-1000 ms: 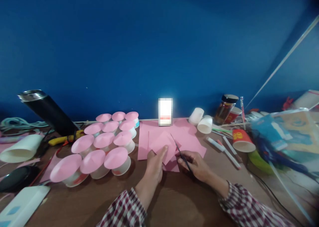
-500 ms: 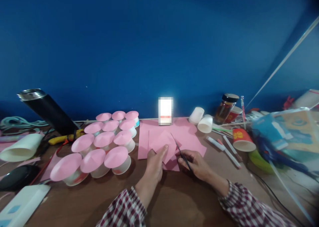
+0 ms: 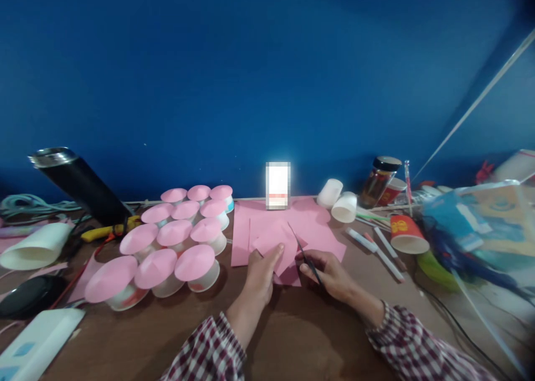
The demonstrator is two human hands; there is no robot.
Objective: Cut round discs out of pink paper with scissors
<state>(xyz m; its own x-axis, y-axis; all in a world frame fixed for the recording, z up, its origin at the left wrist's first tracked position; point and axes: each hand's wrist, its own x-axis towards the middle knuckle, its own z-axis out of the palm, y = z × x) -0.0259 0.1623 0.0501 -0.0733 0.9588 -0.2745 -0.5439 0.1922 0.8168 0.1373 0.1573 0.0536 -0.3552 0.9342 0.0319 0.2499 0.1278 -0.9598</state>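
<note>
Blue wall behind, cluttered brown table (image 3: 301, 336) up front. Pink paper piece (image 3: 273, 246) sits mid-table on top of bigger pink sheets (image 3: 317, 230). My left hand (image 3: 261, 278) pinches its near edge, thumb on top. My right hand (image 3: 328, 272) is closed around a thin dark tool (image 3: 304, 253), looks like scissors or a pen, too blurry to call, with the tip just right of the piece.

Risks as I see them: the left thumb sits really close to that tip, so a slip could nick it. The piece lies on loose sheets, so it could slide and any cut or line would go crooked, or catch the sheet underneath.

Pink-topped cups (image 3: 184, 242) are bunched just to the left; a left elbow swing might topple them. Markers (image 3: 378, 247) and a red cup (image 3: 407, 233) sit right, well apart.
</note>
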